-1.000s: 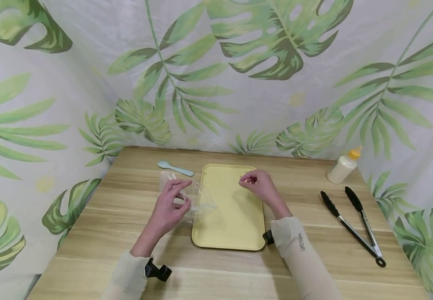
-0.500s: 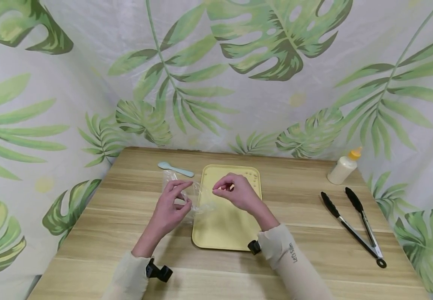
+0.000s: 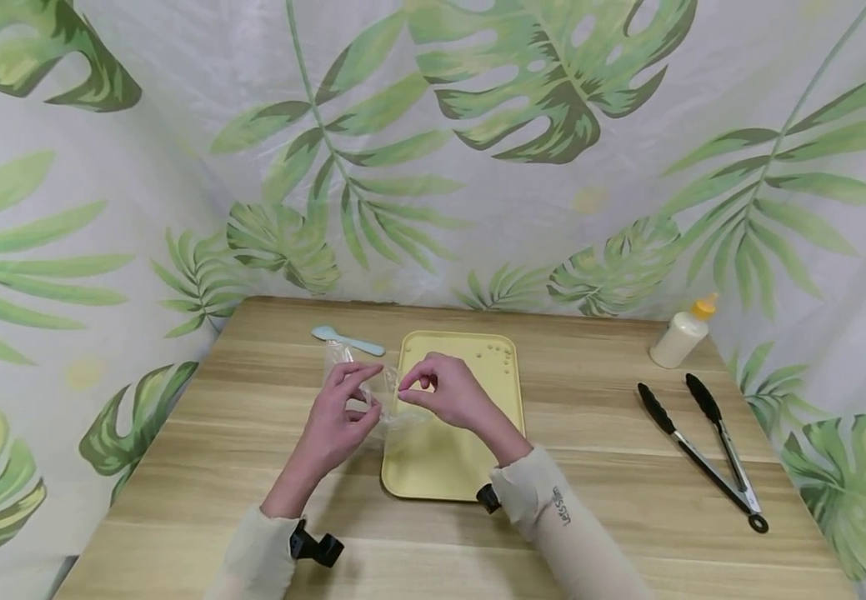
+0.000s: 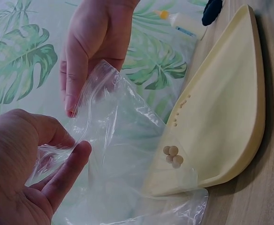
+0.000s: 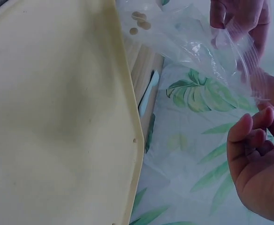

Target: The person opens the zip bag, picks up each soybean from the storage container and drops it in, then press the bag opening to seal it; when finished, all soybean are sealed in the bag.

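Observation:
My left hand (image 3: 338, 421) pinches a clear zip-top plastic bag (image 4: 123, 122) over the left side of a yellow tray (image 3: 433, 471). Several small tan balls (image 4: 173, 158) sit in the lower part of the bag. At the bag's mouth is my right hand (image 3: 453, 398), its thumb and index finger curled toward each other. Whether a ball is between those fingertips is hidden. More small tan balls (image 3: 507, 353) lie in the tray's far right corner.
A light blue spoon (image 3: 357, 343) lies behind the bag on the wooden table (image 3: 215, 433). To the right are black-tipped tongs (image 3: 703, 454), spread apart, and a squeeze bottle (image 3: 677, 340) with a yellow cap. A leaf-print curtain (image 3: 402, 167) hangs behind.
My right hand has moved left from the tray's far right corner to the bag's mouth, uncovering the balls there. The left hand has stayed in place with the bag.

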Available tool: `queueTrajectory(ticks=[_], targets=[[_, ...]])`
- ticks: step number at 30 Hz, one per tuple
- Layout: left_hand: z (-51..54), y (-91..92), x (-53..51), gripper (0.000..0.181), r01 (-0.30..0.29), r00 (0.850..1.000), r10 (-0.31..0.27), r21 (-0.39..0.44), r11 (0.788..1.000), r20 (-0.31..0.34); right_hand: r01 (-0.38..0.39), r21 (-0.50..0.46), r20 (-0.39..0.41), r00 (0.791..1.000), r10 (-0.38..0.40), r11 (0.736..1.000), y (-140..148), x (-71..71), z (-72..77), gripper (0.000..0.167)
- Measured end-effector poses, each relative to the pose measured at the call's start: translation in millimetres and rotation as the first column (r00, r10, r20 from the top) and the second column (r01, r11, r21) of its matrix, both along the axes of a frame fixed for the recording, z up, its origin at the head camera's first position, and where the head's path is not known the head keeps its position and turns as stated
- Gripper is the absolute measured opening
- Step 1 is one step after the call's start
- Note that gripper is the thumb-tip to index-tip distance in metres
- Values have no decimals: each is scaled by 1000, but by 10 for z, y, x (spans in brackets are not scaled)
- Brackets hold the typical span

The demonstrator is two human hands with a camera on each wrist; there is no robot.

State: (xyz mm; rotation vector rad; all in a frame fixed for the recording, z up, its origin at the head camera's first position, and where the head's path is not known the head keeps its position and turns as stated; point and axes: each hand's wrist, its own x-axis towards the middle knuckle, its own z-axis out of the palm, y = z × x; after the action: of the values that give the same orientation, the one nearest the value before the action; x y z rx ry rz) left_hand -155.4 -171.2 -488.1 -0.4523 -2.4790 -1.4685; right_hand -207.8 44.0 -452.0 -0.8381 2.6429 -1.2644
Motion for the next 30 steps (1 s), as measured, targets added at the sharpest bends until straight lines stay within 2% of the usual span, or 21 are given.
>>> queueTrajectory(ticks=[6,13,18,23,26,30], targets=[[2,-2,13,54,-6,1000,6,-11,1000,9,-2,75,-36,999,4,997,-24,-15,-23,5],[-8,6,-3,53,2,1000,-2,-16,1000,16,-18,76,-38,999,21,997,-15,-21,2,7],[-5,2,-11,54,1,1000,-1,-9,1000,18,-8,44,-22,1000,9,999,28,-41,16,6],[-4,-6,-16,54,0,1000,1,-11,1000,11,33,-37,5,999,-32,999,134,-91,42,8],[2,-10,-9,54,-4,1000,4,-11,1000,11,71,-85,22,997,-70,994,248,-163,56,12],[18,-19,7,54,-11,1000,11,-17,1000,17,158,-125,54,987,-152,980,481,-337,-6,14]])
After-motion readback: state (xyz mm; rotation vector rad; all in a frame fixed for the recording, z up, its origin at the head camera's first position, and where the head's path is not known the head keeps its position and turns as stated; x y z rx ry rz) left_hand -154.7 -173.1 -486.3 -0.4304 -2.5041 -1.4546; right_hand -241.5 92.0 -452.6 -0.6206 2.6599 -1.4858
